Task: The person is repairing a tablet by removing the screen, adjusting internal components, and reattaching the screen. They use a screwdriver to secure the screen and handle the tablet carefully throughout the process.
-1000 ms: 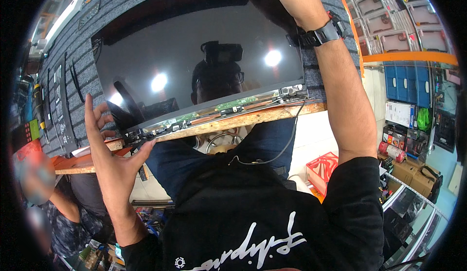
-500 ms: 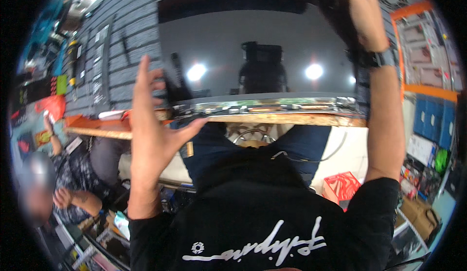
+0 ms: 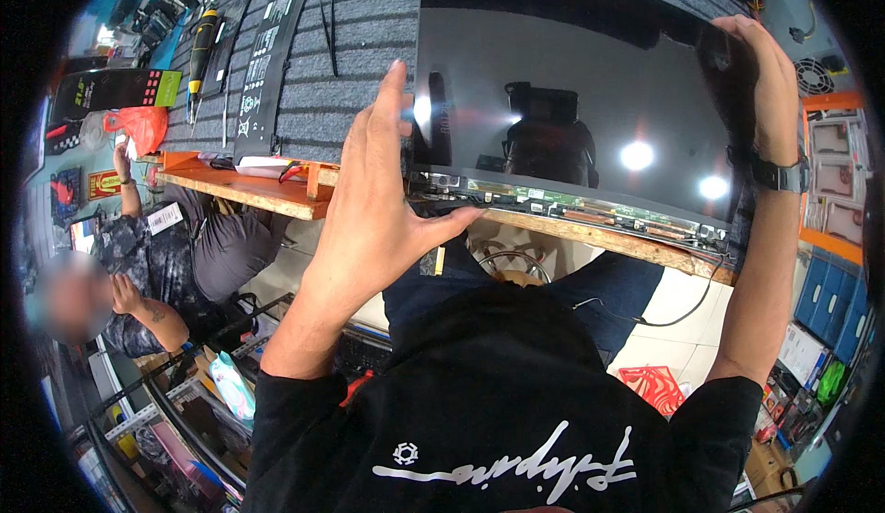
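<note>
A dark glossy flat display panel (image 3: 572,117) lies over a grey ribbed mat (image 3: 359,52) on a wooden bench (image 3: 258,195). A strip of circuit board runs along its near edge. My left hand (image 3: 378,209) grips the panel's near left corner, with the fingers stretched up along the left edge and the thumb pressed on the circuit strip. My right hand (image 3: 761,80), with a wristwatch (image 3: 784,176) below it, curls over the far right corner.
Black tweezers (image 3: 329,34), a long black part (image 3: 267,61) and a yellow-and-black screwdriver (image 3: 198,52) lie on the mat left of the panel. Another person (image 3: 184,255) sits low at the left. A thin black cable (image 3: 673,306) hangs below the bench. Shelves of boxes (image 3: 830,236) stand at the right.
The panel now sits further right and fuller in view. My left hand has slid up along its left edge. My right hand stays on the far right corner.
</note>
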